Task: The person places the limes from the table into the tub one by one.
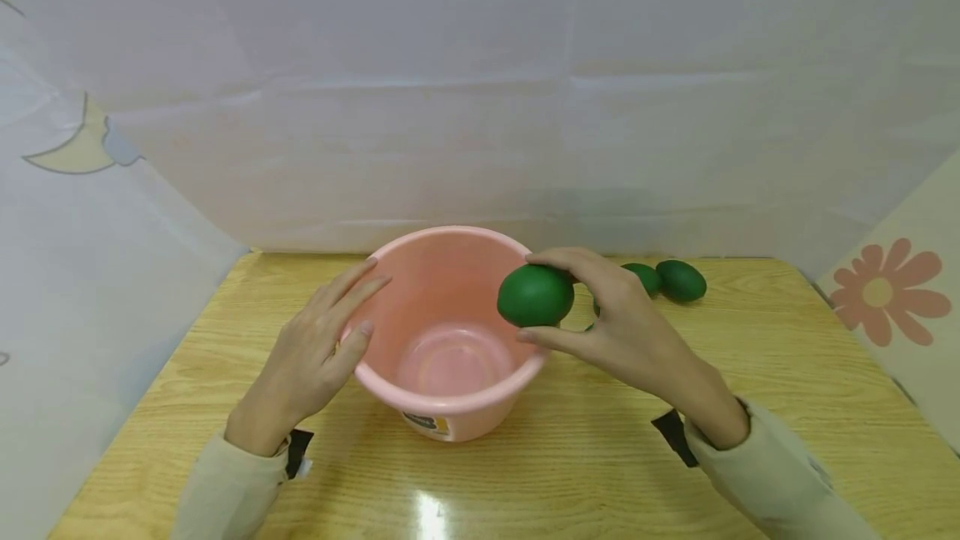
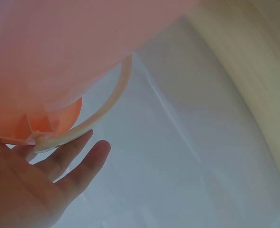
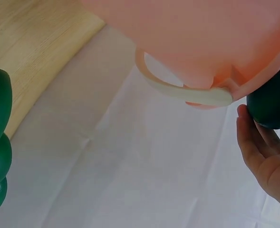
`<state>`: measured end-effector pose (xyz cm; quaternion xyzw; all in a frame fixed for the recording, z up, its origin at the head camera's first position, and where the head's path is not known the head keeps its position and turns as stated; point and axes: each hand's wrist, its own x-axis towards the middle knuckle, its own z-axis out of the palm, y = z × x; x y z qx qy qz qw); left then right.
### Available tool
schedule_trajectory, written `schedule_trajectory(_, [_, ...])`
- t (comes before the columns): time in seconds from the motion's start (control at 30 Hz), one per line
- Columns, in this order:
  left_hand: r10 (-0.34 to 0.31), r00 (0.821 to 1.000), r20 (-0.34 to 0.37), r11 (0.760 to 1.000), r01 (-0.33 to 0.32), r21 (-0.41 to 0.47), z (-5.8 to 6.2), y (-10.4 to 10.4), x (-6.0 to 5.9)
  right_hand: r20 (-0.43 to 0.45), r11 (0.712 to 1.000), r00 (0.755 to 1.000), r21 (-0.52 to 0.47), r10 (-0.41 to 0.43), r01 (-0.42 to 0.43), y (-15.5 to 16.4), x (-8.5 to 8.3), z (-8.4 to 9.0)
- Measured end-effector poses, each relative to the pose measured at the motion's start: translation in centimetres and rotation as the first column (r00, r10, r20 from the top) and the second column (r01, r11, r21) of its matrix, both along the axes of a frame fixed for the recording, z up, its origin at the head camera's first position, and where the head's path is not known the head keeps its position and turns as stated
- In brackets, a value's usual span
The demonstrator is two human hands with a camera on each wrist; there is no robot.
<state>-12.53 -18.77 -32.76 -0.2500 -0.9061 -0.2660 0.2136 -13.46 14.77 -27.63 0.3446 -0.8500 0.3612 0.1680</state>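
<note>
Green ball (image 1: 535, 296) gripped in right hand (image 1: 615, 319) over bucket (image 1: 420, 394) rim, left hand (image 1: 318, 348) flat against bucket.

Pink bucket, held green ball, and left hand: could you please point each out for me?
Pink bucket (image 1: 390, 386), head view, front outer wall.
Green ball (image 1: 535, 296), head view, its middle.
Left hand (image 1: 315, 352), head view, back of hand.

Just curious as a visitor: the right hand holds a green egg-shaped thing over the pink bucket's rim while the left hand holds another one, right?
Not quite. The left hand holds nothing; the head view shows it resting open against the pink bucket. The right hand does have the green egg-shaped thing in its grip at the rim.
</note>
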Motion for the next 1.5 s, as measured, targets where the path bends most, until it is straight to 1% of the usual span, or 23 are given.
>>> schedule_trajectory(0.2, [-0.002, 1.0, 0.001, 1.0, 0.002, 0.0, 0.0, 0.0, 0.0, -0.001, 0.999, 0.999, 0.013, 0.039, -0.039, -0.7, -0.3, 0.0])
schedule_trajectory(0.4, [-0.001, 1.0, -0.004, 1.0, 0.001, 0.005, 0.0, 0.0, -0.1, 0.071, 0.998, 0.996, 0.026, 0.047, -0.049, -1.4, -0.7, 0.2])
schedule_trajectory(0.6, [0.0, 1.0, -0.002, 1.0, 0.0, 0.001, 0.0, 0.0, -0.1, 0.096, 0.994, 0.993, 0.069, 0.073, -0.08, -1.9, -1.4, 0.2])
schedule_trajectory(0.77, [-0.002, 1.0, -0.005, 1.0, 0.002, -0.002, 0.0, 0.1, 0.0, 0.108, 0.992, 0.992, 0.102, 0.067, -0.078, -2.0, -1.7, 0.3])
schedule_trajectory(1.1, [0.004, 1.0, 0.001, 1.0, -0.004, -0.007, 0.1, 0.0, 0.0, 0.23, 0.985, 0.97, 0.138, 0.074, -0.108, -2.5, -2.3, 0.2])
schedule_trajectory(1.37, [0.0, 1.0, -0.006, 1.0, 0.0, -0.008, 0.0, 0.0, -0.1, 0.255, 0.974, 0.965, 0.192, 0.066, -0.118, -3.3, -3.0, 0.3])
schedule_trajectory(1.5, [-0.003, 1.0, -0.008, 1.0, 0.003, -0.008, -0.1, 0.1, -0.1, 0.269, 0.964, 0.961, 0.23, 0.068, -0.133, -3.7, -3.3, 0.3])
